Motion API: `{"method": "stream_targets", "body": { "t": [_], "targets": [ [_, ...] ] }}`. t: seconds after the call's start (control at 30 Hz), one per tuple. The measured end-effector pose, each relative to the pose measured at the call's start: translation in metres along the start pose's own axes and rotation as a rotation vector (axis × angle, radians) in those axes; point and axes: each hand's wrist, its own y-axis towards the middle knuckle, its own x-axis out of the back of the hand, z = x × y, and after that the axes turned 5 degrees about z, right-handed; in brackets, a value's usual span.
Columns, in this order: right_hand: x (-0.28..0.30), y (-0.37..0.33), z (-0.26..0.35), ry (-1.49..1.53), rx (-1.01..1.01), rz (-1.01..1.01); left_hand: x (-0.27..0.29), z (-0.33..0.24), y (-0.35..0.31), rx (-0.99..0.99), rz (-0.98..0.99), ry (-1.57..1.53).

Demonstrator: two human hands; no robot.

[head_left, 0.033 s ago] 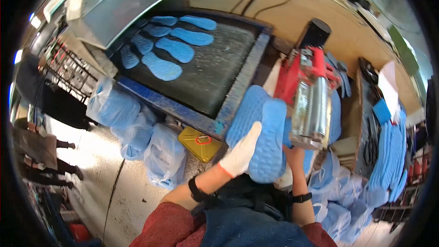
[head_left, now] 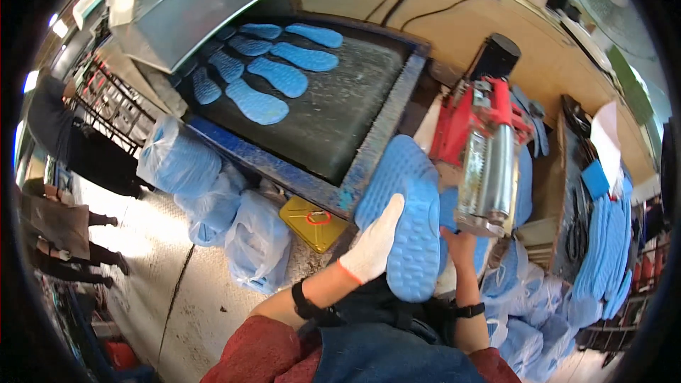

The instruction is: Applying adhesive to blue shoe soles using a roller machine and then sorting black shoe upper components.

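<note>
My left hand [head_left: 374,245], in a white glove, presses flat against a blue ridged shoe sole [head_left: 417,241] and holds it upright in front of me. A second blue sole [head_left: 394,174] overlaps it just above. My bare right hand [head_left: 461,245] reaches up behind that sole to the bottom of a red machine with shiny metal rollers [head_left: 489,163]; its fingers are hidden. Beyond lies a dark conveyor belt [head_left: 340,113] with several blue soles [head_left: 259,103] spread on it.
Clear bags of blue soles [head_left: 181,163] and a yellow canister [head_left: 312,221] sit on the floor at the left. More blue soles are stacked at the right [head_left: 603,255]. Other people [head_left: 71,142] stand at the far left by a wire rack.
</note>
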Motion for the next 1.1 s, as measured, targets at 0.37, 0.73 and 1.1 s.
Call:
{"method": "stream_targets", "body": {
  "t": [0.37, 0.73, 1.1],
  "targets": [
    [0.095, -0.002, 0.001, 0.651, -0.314, -0.186, 0.063, -0.144, 0.066, -0.682, -0.63, -0.034],
    [0.173, 0.079, 0.068, -0.387, 0.449, -0.251, -0.076, -0.047, 0.057, -0.947, -0.02, 0.781],
    [0.082, -0.011, -0.024, -0.405, -0.174, -0.195, -0.043, -0.022, 0.126, -0.432, 0.281, 0.745]
  ]
}}
